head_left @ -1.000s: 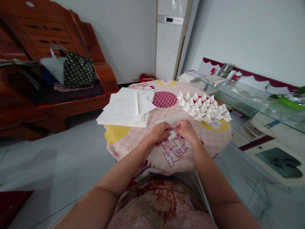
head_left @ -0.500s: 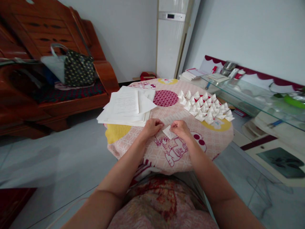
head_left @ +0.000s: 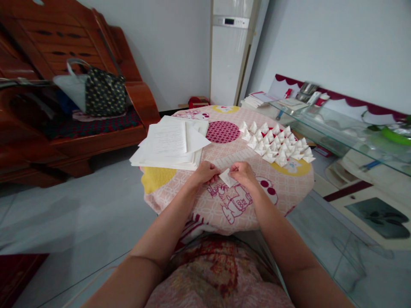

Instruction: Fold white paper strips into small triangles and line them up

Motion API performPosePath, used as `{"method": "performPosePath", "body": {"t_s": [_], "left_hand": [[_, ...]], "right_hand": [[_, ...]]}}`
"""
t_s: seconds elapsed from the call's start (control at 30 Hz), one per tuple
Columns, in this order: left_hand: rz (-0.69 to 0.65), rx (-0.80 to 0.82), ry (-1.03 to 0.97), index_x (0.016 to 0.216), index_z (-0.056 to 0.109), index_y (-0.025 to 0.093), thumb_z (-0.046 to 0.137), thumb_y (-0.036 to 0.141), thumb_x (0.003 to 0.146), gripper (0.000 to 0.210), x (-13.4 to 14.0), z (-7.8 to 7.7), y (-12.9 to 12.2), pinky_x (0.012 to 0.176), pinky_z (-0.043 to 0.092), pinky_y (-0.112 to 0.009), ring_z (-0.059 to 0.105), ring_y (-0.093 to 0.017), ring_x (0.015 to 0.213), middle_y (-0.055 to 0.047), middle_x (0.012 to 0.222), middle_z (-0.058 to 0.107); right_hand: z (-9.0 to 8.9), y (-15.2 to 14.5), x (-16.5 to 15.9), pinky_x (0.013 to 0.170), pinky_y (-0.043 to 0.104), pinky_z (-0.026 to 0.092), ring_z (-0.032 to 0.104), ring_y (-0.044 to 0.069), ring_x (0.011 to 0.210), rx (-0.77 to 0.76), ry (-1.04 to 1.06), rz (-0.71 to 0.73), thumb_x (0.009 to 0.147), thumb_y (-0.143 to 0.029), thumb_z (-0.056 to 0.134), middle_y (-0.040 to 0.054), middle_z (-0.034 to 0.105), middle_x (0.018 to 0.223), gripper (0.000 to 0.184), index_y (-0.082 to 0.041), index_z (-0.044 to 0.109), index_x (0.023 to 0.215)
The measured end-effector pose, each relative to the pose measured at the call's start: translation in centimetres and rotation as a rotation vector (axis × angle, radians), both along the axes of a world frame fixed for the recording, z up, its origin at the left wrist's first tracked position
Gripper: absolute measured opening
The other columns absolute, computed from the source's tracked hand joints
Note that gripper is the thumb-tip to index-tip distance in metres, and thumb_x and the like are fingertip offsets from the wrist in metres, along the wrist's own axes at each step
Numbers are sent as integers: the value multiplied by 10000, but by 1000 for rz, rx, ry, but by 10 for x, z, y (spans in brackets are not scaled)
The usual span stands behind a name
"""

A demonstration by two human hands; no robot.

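A small white folded paper [head_left: 227,178], diamond-shaped from here, lies over the near part of the round table. My right hand [head_left: 243,173] pinches its upper right edge between thumb and fingers. On the other side, my left hand [head_left: 206,172] has its fingers closed at the paper's left corner; the fingertips partly hide the contact. Just beyond both hands, a strip of lined paper [head_left: 234,157] rests flat on the patterned tablecloth [head_left: 189,192]. Several rows of white folded paper boats [head_left: 272,141] stand at the table's right side.
Stacked white sheets [head_left: 167,139], some with writing, cover the table's left part. A glass shelf [head_left: 353,137] with papers and containers runs close along the right. A wooden bench [head_left: 141,96] carrying a patterned bag [head_left: 105,92] is at the left; a white cabinet-like unit [head_left: 226,60] stands behind.
My left hand has shifted very slightly down at the paper's left corner. The right hand keeps its pinch, and the folded paper stays nearly in place.
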State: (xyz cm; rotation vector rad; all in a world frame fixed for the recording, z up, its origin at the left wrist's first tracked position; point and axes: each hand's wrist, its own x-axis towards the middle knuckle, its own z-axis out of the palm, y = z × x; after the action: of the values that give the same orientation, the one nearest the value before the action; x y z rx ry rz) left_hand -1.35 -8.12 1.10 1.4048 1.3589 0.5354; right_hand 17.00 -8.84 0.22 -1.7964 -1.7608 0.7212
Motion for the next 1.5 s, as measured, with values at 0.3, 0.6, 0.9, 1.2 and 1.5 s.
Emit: {"method": "performPosePath", "body": {"t_s": [0.3, 0.6, 0.9, 1.2, 1.5], "left_hand": [[45, 12, -92, 635, 597, 137, 553, 151, 895, 265, 1, 0, -3, 394, 293, -167, 427, -40, 353, 33, 480, 559], [66, 37, -156, 658, 616, 133, 553, 171, 883, 236, 2, -2, -5, 389, 282, -173, 413, -39, 348, 38, 486, 551], [66, -104, -124, 638, 640, 119, 535, 245, 971, 371, 1, -2, 0, 392, 293, -188, 431, -51, 345, 10, 476, 574], [80, -145, -100, 656, 629, 119, 488, 284, 1019, 423, 4, 3, -3, 396, 303, -188, 455, -63, 344, -13, 478, 605], [76, -178, -162, 659, 637, 114, 529, 302, 1003, 407, 0, 9, -3, 403, 314, -190, 456, -64, 358, -20, 490, 612]], "right_hand": [[-1, 0, 1, 645, 246, 443, 631, 161, 678, 3, 40, 3, 696, -160, 703, -5, 676, 648, 22, -182, 706, 699], [-1, -1, 0, 649, 247, 440, 639, 166, 696, -1, 14, -13, 701, -165, 704, 3, 686, 658, 25, -181, 716, 717], [2, -2, -2, 672, 252, 449, 636, 159, 688, -16, -27, -22, 699, -168, 703, -1, 696, 680, 53, -184, 732, 740], [-1, -1, -1, 638, 242, 423, 617, 151, 660, 17, -5, 9, 699, -158, 698, -8, 679, 642, 35, -185, 721, 701], [0, -1, -1, 641, 242, 431, 621, 154, 672, 15, -36, 11, 701, -140, 700, 6, 702, 679, 59, -178, 735, 730]]}}
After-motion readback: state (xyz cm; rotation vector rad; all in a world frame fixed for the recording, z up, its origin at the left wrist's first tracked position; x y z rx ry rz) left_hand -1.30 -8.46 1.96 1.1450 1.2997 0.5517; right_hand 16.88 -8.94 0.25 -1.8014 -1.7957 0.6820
